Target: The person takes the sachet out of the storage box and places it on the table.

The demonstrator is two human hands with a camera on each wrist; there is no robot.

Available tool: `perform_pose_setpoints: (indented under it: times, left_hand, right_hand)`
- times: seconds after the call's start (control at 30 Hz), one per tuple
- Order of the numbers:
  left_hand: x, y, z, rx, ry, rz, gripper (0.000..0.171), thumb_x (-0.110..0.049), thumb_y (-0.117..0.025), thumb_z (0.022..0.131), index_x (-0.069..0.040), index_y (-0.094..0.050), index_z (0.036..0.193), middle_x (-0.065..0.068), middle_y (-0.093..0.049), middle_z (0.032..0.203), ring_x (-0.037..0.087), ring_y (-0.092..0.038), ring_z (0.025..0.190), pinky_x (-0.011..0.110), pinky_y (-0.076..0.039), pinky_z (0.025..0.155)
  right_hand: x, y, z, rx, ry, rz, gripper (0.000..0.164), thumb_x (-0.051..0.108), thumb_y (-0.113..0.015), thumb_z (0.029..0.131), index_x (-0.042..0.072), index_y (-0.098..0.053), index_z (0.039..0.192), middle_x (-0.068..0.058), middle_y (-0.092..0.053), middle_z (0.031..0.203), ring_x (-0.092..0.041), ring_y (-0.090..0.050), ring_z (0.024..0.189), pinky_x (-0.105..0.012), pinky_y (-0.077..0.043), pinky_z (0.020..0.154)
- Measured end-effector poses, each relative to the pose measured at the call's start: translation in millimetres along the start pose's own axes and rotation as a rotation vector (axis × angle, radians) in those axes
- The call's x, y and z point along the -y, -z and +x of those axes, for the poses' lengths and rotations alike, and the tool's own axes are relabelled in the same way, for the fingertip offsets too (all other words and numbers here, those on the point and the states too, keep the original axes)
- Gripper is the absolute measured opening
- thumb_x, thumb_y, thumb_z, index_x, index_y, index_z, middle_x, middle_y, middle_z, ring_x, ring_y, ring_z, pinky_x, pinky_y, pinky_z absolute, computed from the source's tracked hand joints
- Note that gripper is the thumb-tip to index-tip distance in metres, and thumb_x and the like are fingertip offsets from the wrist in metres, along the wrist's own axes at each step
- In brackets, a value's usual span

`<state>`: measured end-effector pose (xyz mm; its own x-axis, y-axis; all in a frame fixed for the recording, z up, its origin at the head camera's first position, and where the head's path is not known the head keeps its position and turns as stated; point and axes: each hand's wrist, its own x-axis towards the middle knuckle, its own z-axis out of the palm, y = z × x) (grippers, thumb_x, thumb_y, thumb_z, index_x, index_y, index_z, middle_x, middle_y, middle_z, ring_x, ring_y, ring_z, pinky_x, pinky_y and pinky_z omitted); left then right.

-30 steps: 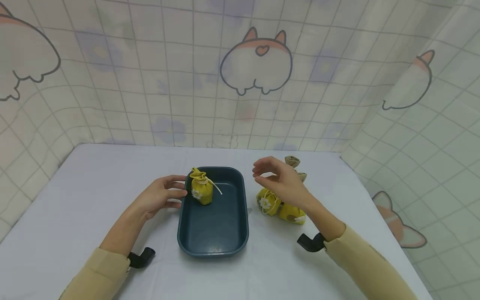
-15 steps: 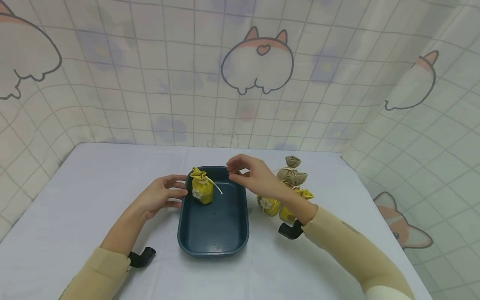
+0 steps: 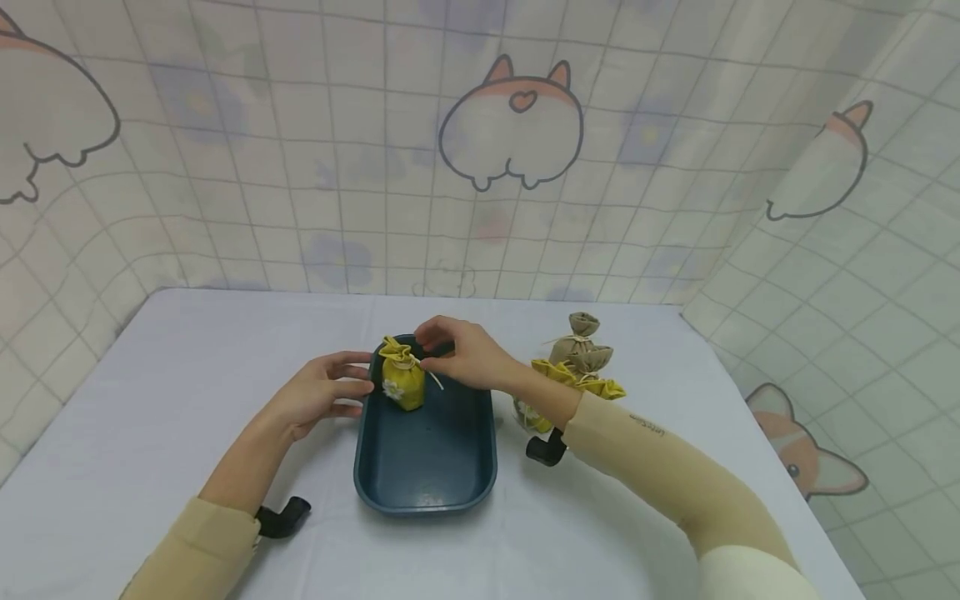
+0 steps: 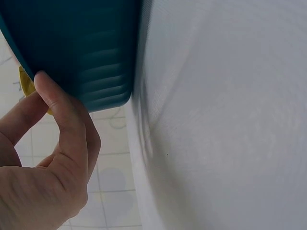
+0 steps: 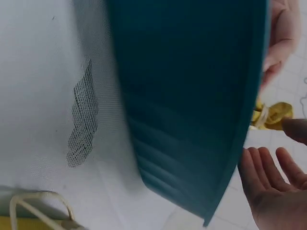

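Observation:
A yellow drawstring pouch [image 3: 405, 387] with a white flower stands in the far left corner of a dark teal tray [image 3: 427, 507]. My left hand [image 3: 318, 392] rests its fingertips against the tray's left side; in the left wrist view, fingers [image 4: 62, 110] touch the rim. Over the tray's far part, my right hand [image 3: 468, 354] reaches to the pouch's neck, thumb close to its cord and fingers loosely bent. From the right wrist view, a gap shows between the thumb [image 5: 296, 129] and the pouch's yellow top [image 5: 276, 115]. Nothing is gripped.
Right of the tray, beige pouches [image 3: 573, 346] stand behind yellow pouches [image 3: 532, 417], partly hidden by my right forearm. A white cloth [image 3: 247, 333] covers the table. Curtains with a grid and corgi print [image 3: 405, 208] hang behind and at the sides.
My right hand has moved left from above the pouches on the right, across the tray, to the yellow pouch. The left hand and the tray have stayed put.

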<state>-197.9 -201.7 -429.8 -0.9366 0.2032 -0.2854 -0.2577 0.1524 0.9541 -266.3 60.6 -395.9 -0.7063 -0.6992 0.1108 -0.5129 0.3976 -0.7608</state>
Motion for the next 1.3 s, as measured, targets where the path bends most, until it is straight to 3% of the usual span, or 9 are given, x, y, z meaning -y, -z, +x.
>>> perform_pose_setpoints:
  times: [0.27, 0.43, 0.63, 1.1, 1.3]
  left_hand:
    - [-0.9, 0.4, 0.2, 0.003, -0.007, 0.008, 0.063, -0.010, -0.066, 0.101, -0.001, -0.036, 0.156, 0.026, -0.048, 0.143, 0.030, -0.063, 0.109, 0.034, -0.060, 0.080]
    - [-0.5, 2.6, -0.5, 0.002, -0.008, 0.012, 0.064, -0.010, -0.067, 0.101, -0.001, -0.036, 0.156, 0.026, -0.048, 0.142, 0.032, -0.063, 0.110, 0.034, -0.060, 0.081]
    - [0.0, 3.1, -0.5, 0.007, -0.013, 0.010, 0.064, -0.011, -0.067, 0.100, -0.001, -0.037, 0.155, 0.026, -0.048, 0.141, 0.034, -0.062, 0.111, 0.034, -0.060, 0.081]
    - [-0.5, 2.2, -1.3, 0.017, -0.016, 0.011, 0.063, -0.011, -0.066, 0.101, 0.000, -0.036, 0.155, 0.026, -0.048, 0.141, 0.033, -0.062, 0.111, 0.035, -0.060, 0.082]
    - [1.8, 2.1, -1.3, 0.017, -0.014, 0.009, 0.063, -0.011, -0.066, 0.101, 0.000, -0.036, 0.155, 0.025, -0.048, 0.141, 0.034, -0.062, 0.112, 0.035, -0.060, 0.082]
  right_hand:
    - [8.6, -10.7, 9.9, 0.062, -0.052, -0.069, 0.055, 0.014, -0.078, 0.093, 0.002, -0.054, 0.140, -0.013, -0.061, 0.135, -0.025, -0.058, 0.122, -0.036, -0.053, 0.099]
    - [12.0, -13.5, 17.3, 0.108, -0.056, -0.147, 0.053, 0.016, -0.076, 0.094, 0.003, -0.054, 0.141, -0.010, -0.063, 0.133, -0.023, -0.060, 0.121, -0.034, -0.050, 0.102]
    - [13.3, -19.9, 24.1, 0.140, -0.029, -0.139, 0.048, 0.013, -0.073, 0.097, 0.001, -0.054, 0.139, -0.013, -0.063, 0.135, -0.024, -0.061, 0.123, -0.028, -0.051, 0.100]
    - [15.3, -22.5, 29.7, 0.118, -0.053, -0.163, 0.036, 0.013, -0.075, 0.095, 0.004, -0.066, 0.129, -0.009, -0.069, 0.124, -0.020, -0.066, 0.112, -0.024, -0.054, 0.089]
    - [15.3, -24.1, 28.0, 0.091, -0.026, -0.177, 0.031, 0.012, -0.076, 0.095, 0.007, -0.071, 0.125, -0.007, -0.071, 0.123, -0.017, -0.066, 0.107, -0.023, -0.053, 0.089]
